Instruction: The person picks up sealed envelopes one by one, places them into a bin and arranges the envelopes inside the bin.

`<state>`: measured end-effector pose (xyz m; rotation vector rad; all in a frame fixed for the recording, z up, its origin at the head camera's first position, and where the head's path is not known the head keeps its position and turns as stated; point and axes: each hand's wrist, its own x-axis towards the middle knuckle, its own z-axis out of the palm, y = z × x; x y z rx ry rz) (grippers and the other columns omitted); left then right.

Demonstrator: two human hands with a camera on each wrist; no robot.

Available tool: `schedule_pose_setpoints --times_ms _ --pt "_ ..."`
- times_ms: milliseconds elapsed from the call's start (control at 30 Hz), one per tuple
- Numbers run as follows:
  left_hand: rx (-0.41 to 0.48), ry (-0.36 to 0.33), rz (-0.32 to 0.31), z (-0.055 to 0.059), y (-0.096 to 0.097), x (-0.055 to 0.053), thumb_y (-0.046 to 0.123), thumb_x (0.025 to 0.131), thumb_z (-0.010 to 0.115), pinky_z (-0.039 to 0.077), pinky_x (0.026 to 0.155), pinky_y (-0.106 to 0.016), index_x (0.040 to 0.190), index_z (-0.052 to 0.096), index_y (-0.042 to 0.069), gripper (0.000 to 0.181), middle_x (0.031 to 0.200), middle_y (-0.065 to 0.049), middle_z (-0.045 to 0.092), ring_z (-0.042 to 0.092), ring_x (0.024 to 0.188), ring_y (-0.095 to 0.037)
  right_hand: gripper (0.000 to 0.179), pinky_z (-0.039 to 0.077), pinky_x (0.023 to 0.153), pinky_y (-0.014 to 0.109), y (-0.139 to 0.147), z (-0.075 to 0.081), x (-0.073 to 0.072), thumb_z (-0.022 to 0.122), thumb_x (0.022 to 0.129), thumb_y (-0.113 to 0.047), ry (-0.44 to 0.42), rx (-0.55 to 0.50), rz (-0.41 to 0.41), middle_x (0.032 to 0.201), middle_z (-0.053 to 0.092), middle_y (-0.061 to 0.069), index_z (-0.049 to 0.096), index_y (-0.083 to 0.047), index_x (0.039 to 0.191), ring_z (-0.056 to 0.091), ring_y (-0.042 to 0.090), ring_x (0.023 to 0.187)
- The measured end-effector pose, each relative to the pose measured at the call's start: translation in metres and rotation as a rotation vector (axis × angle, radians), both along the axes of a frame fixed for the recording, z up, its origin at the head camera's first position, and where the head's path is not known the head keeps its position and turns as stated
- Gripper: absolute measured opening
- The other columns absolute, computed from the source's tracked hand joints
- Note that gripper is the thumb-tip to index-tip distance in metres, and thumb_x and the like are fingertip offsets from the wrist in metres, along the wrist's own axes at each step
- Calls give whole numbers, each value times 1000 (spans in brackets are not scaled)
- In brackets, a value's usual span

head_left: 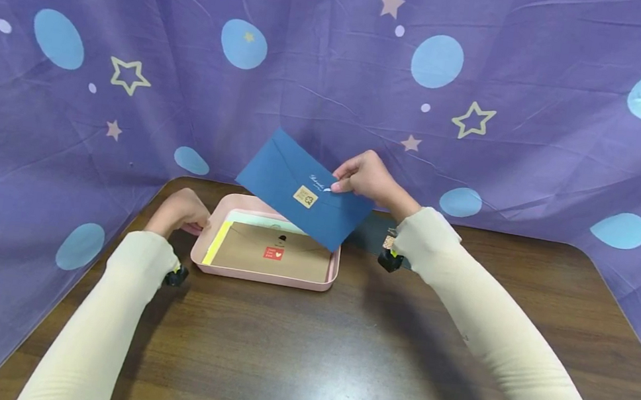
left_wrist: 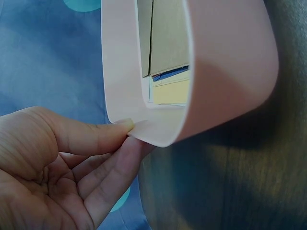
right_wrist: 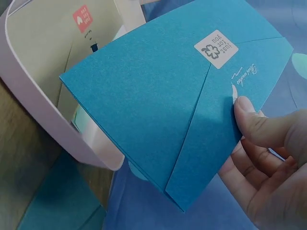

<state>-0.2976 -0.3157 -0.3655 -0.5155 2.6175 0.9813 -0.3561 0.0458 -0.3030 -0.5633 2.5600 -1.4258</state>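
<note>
A blue envelope with a gold sticker is pinched at its upper right edge by my right hand, tilted in the air over the right part of a pink tray. In the right wrist view the thumb lies on the face of the envelope, with the fingers behind it. My left hand pinches the left rim of the tray; the left wrist view shows thumb and fingertips on the tray wall. Inside the tray lies a brown envelope with a red sticker, over yellow and pale green paper.
Another dark blue envelope lies on the wooden table to the right of the tray, partly hidden by the right wrist. A purple curtain with stars hangs right behind the table's far edge.
</note>
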Motion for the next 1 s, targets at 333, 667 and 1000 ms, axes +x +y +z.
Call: schedule_pose_setpoints --times_ms 333,667,1000 --pt "13 15 0 1 -1 2 -11 74 63 64 59 -25 68 57 -1 13 72 -10 55 63 53 -11 19 46 53 22 -21 -12 -1 84 79 0 -53 -15 29 76 73 2 78 4 97 58 8 67" --pt "60 3 -19 7 3 6 -15 74 61 64 58 -24 66 51 2 21 72 -8 48 60 54 -10 14 38 47 19 -33 -22 -1 84 80 0 -41 65 121 73 70 4 78 5 92 42 7 50" --pt "47 3 -26 6 2 5 -13 76 61 64 58 -23 66 53 1 19 70 -7 49 60 54 -10 15 37 39 19 -47 -27 3 83 80 1 -7 190 142 91 77 15 79 2 94 37 6 38"
